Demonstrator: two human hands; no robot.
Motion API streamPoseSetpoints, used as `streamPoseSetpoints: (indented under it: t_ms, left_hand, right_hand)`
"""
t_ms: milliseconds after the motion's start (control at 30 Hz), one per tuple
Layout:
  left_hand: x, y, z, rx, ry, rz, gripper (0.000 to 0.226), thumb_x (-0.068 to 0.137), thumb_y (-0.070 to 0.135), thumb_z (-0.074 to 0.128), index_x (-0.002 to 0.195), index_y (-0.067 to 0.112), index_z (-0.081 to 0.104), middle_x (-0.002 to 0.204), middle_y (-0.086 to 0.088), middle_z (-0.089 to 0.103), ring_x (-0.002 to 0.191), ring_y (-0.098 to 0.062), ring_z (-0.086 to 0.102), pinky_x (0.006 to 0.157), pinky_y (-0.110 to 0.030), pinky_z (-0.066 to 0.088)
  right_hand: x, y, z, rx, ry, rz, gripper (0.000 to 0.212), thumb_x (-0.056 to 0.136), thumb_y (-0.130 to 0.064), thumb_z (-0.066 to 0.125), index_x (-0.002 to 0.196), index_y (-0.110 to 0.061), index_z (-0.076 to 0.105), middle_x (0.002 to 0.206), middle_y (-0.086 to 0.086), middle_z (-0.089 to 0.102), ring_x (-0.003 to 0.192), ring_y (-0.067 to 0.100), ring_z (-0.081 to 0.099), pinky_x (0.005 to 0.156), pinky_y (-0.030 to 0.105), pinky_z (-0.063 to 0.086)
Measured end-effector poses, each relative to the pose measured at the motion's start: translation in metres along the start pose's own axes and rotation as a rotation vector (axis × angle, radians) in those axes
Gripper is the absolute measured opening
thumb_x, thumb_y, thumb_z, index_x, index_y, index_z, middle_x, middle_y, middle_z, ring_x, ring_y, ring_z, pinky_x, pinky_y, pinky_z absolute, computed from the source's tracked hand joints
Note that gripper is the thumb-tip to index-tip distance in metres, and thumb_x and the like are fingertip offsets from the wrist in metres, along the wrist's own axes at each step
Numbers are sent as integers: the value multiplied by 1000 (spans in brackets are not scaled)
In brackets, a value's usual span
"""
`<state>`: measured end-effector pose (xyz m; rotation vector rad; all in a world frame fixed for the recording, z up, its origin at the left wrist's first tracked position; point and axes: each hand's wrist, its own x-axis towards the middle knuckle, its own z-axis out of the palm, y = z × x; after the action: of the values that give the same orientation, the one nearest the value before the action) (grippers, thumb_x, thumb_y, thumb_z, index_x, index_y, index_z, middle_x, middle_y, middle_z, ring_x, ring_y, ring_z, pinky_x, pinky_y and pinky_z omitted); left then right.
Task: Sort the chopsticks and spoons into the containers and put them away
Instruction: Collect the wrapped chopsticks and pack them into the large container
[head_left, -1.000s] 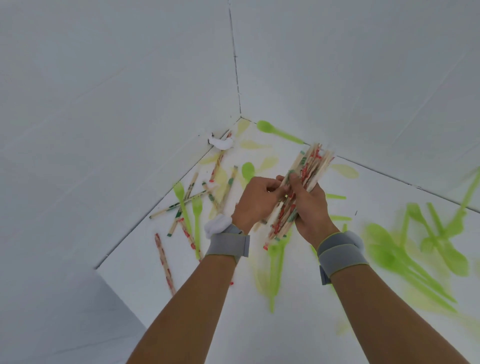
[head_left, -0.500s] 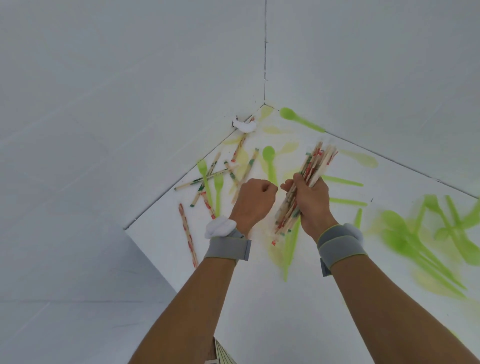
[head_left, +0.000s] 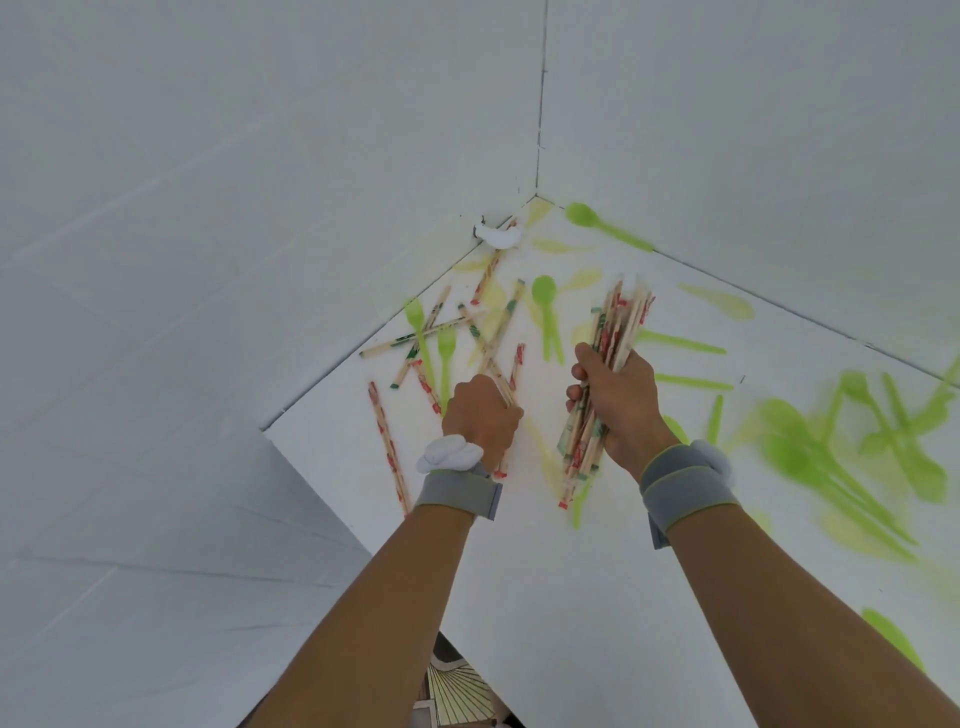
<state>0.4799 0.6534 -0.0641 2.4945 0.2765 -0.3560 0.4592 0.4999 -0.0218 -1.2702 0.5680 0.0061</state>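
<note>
Head view: a bundle of chopsticks (head_left: 605, 384) is gripped by the right hand (head_left: 618, 400); one loose chopstick (head_left: 493, 374) is pinched on the bench (head_left: 571, 597) by the left hand (head_left: 480, 415). It is best lifted end-first and aligned with the bundle.

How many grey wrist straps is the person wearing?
2. One grey fabric wrist strap wraps the left wrist, behind the left hand pinching a loose wooden chopstick; the other wraps the right wrist, behind the right hand gripping the printed chopstick bundle. None appears hidden.
</note>
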Motion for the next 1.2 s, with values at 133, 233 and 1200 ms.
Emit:
streamPoseSetpoints:
  t_ms: [133, 233, 1200]
  left_hand:
    - [1, -1, 0, -49, -38, -11, 19, 84, 18, 73, 89, 0, 74, 85, -11, 72, 78, -27, 72, 59, -32, 56]
    - [0, -2, -1, -61, -7, 6, 16, 86, 11, 62, 82, 0, 71, 76, -9, 68, 75, -29, 72, 58, -32, 57]
    - [71, 43, 0, 107, 155, 123, 24, 102, 23, 48, 110, 4, 61, 116, -12, 58, 100, -30, 61, 74, -34, 44]
  right_hand:
    - [-4, -1, -4, -5, 7, -6, 15, 99, -19, 64, 105, -9, 54, 75, 6, 54, 52, 20, 48, 54, 33, 48]
    - [-6, -1, -4, -17, -1, -2, 12, 99, -18, 64, 102, -9, 56, 74, 7, 55, 52, 20, 49, 55, 34, 48]
    - [31, -11, -11, -27, 48, 11, 9, 98, -14, 63, 102, -8, 58, 73, 8, 56, 51, 21, 50, 56, 36, 50]
